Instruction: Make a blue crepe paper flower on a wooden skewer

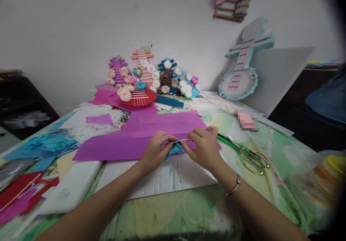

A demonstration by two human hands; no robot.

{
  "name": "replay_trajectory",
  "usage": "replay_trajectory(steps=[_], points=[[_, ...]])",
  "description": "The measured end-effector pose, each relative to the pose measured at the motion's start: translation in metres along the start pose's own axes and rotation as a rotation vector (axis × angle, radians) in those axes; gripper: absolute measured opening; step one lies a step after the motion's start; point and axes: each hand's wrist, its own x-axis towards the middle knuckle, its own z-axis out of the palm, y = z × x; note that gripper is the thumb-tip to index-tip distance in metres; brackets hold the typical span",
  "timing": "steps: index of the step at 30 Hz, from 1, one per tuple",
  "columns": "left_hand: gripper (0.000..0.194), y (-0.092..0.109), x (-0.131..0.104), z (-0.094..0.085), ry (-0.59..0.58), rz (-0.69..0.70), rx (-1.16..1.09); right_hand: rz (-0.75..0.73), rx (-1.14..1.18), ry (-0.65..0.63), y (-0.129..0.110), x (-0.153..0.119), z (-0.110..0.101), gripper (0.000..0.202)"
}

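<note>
My left hand (155, 149) pinches a small piece of crumpled blue paper (173, 151) over the middle of the table. Across its top runs a thin wooden stick (185, 140), which passes into the closed fingers of my right hand (204, 147). The right thumb also meets the blue paper, and the thumbs of both hands are close together. Under and behind my hands lie purple paper sheets (108, 145). Nearer to me is a white board (151, 179) with streaks on it. My palms hide the far end of the stick.
Gold-handled scissors (254, 160) lie at the right beside a green stick-like tool (227, 141). A white box (71, 188), blue crepe paper (48, 143) and white shreds (92, 125) crowd the left. Decorated paper instruments (139, 96) stand along the wall. A yellow-lidded jar (335, 167) is far right.
</note>
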Motion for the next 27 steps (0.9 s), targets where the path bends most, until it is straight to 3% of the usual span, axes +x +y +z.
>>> replay_trajectory(steps=[3, 8, 15, 27], points=[[0.011, -0.001, -0.001, 0.000, 0.007, 0.026, 0.033, -0.013, -0.012, 0.030, -0.001, 0.000, 0.001, 0.027], [0.007, 0.002, 0.000, -0.001, -0.012, -0.067, 0.008, -0.055, -0.021, 0.067, -0.004, -0.002, 0.001, 0.024], [0.005, 0.002, 0.003, -0.006, -0.166, -0.197, -0.108, -0.109, 0.000, 0.076, -0.006, -0.003, 0.002, 0.022], [0.012, 0.006, 0.005, -0.015, -0.211, -0.258, -0.051, -0.108, -0.022, 0.103, -0.011, -0.004, 0.000, 0.021]])
